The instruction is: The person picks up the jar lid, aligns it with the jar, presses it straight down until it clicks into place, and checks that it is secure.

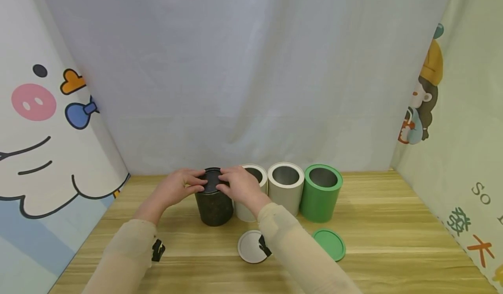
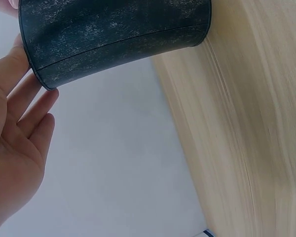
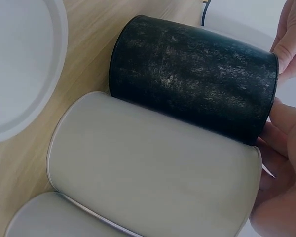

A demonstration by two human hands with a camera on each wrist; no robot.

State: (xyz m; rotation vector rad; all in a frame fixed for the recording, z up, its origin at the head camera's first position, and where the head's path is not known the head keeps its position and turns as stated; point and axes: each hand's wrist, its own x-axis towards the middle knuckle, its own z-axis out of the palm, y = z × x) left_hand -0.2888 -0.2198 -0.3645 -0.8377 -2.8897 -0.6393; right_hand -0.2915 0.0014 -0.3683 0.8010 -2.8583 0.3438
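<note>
A black canister with a speckled dark side stands at the left end of a row on the table. Its black lid sits at the top, partly covered by fingers. My left hand rests on the lid's left side, fingertips and thumb over the rim. From the right, my right hand touches the opposite side of the same lid. In the left wrist view, relaxed left fingers lie along the canister's upper edge. The right wrist view has both hands at that top end, beside a cream canister.
Two pale canisters with uncovered tops, one partly behind my right hand and another pale canister beside it, stand close together. A green canister ends the row. In front lie a white lid and a green lid. Grey cloth hangs behind.
</note>
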